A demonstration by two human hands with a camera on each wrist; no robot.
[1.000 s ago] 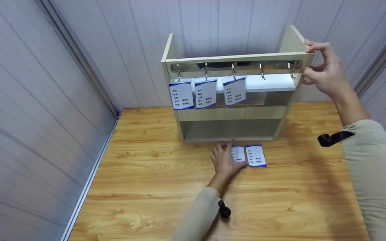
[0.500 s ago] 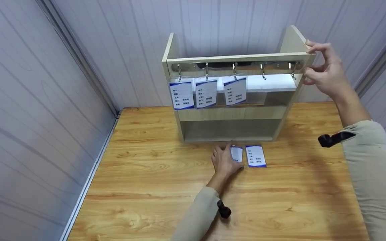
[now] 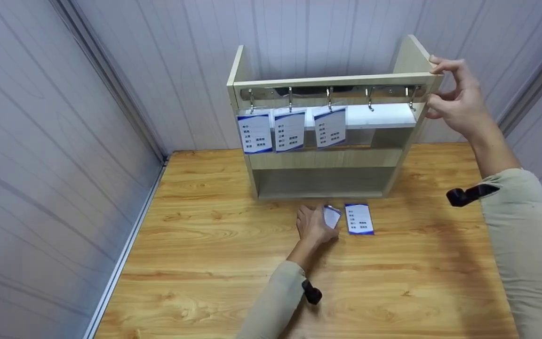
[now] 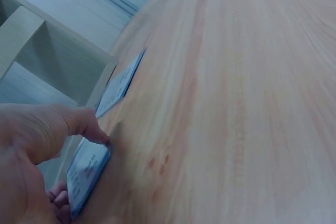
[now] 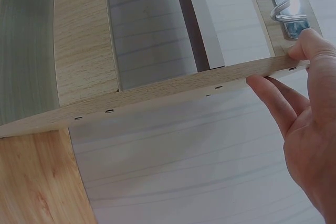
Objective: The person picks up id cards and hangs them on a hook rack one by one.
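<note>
On the wooden counter (image 3: 205,245), the left hand (image 3: 312,226) pinches a white blue-edged name card (image 3: 332,217), tilting its edge up beside a second flat card (image 3: 359,219). The right hand (image 3: 457,101) grips the pale wooden hook rack (image 3: 327,160) at its upper right corner.

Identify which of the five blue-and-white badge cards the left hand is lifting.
The blue-and-white badge card under the left hand; its neighbour lies flat, three hang on hooks.
</note>
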